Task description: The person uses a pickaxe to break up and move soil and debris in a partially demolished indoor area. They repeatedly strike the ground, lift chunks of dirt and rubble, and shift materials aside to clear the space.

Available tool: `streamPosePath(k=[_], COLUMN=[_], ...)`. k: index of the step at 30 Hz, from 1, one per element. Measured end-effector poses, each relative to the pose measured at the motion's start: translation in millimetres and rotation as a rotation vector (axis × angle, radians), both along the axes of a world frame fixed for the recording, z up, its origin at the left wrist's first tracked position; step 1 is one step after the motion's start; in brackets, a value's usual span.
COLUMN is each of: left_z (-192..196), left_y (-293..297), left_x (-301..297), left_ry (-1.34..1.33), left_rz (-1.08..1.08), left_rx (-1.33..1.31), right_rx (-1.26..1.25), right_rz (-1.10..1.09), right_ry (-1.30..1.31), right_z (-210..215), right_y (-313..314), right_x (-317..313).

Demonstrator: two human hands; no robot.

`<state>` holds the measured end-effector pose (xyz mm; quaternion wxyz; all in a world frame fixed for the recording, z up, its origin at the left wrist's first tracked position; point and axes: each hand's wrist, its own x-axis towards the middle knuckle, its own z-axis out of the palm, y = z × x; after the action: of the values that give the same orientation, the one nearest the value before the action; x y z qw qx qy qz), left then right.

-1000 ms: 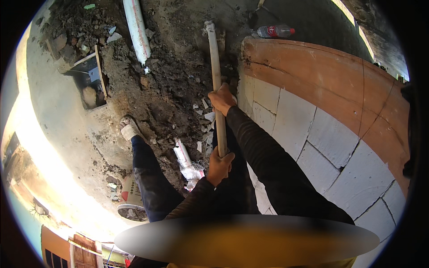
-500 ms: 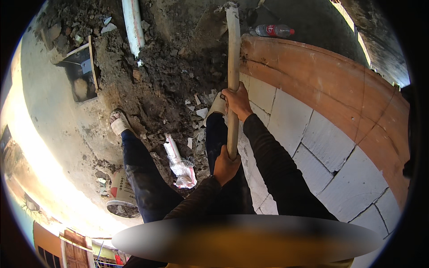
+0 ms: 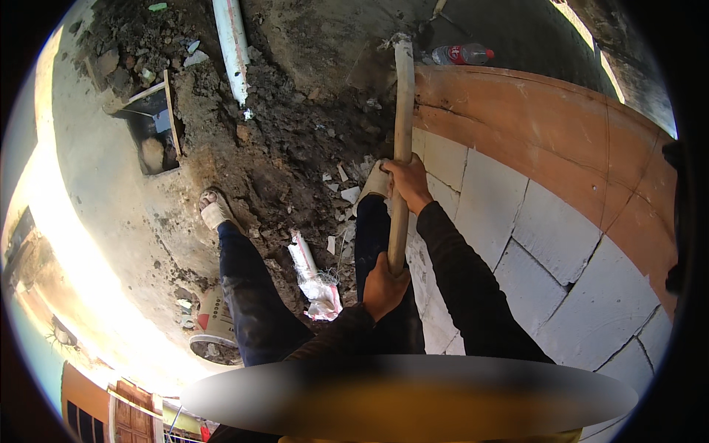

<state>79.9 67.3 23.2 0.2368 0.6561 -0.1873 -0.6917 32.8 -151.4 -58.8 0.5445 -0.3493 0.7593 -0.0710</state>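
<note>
Grey concrete flooring [image 3: 96,140] spreads along the left of my feed, and a white block wall [image 3: 554,214] with an orange-brown band [image 3: 517,96] curves along the right. Between them lies a strip of dark, churned soil [image 3: 295,125].

I have both hands wrapped round a long, pale wooden handle [image 3: 404,96], which stands near the wall with its dirt-crusted end away from me. My right hand [image 3: 408,184] grips it about midway, and my left hand [image 3: 385,288] is closed round its near end. I cannot make out any blade at the far end.

As I judge it, breaking the ground is well along: the strip looks loosened over most of its visible length. Clearing looks unfinished, since pale rubble chips [image 3: 350,195] lie in the dirt. Two white plastic pipe lengths, one farther off [image 3: 231,44] and one nearer [image 3: 303,255], lie apart and unjoined.
</note>
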Motion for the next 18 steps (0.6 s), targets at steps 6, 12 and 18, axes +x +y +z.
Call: streamPosePath(k=[6, 12, 18], left_z=[17, 21, 29], left_y=[-9, -5, 77], left_x=[-74, -88, -50], left_ry=[0.240, 0.504, 0.502], left_rz=[0.107, 0.212, 0.191], left_rx=[0.073, 0.243, 0.362], right_rx=[0.060, 0.121, 0.213], right_rz=[0.178, 0.279, 0.174], right_ry=[0.065, 0.213, 0.151], right_z=[19, 14, 8], right_y=[-12, 3, 90], right_x=[-49, -66, -56])
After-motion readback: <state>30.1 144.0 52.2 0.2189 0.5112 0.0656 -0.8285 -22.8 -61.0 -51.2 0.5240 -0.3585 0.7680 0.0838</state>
